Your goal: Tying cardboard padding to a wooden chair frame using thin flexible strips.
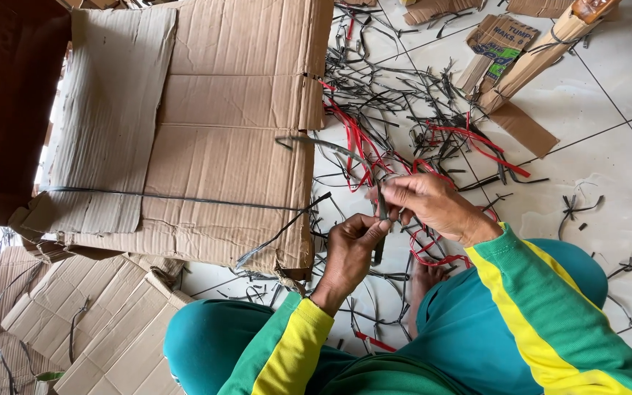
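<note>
On tiled floor, both hands' fingers pinch a black strap.

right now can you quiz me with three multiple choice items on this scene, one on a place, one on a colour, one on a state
1. Where does the flattened cardboard stack lie relative to the hands?
A. left of them
B. right of them
C. under them

2. What colour are the bright straps among the dark ones on the floor?
A. blue
B. red
C. white

3. What are the left hand and right hand doing?
A. resting flat on the floor
B. both gripping a dark strap
C. both lifting a box

Answers: 1 A, the stack fills the picture's left side. 2 B, red loops show beside the hands. 3 B, the fingers of both close on the strap between them.
</note>
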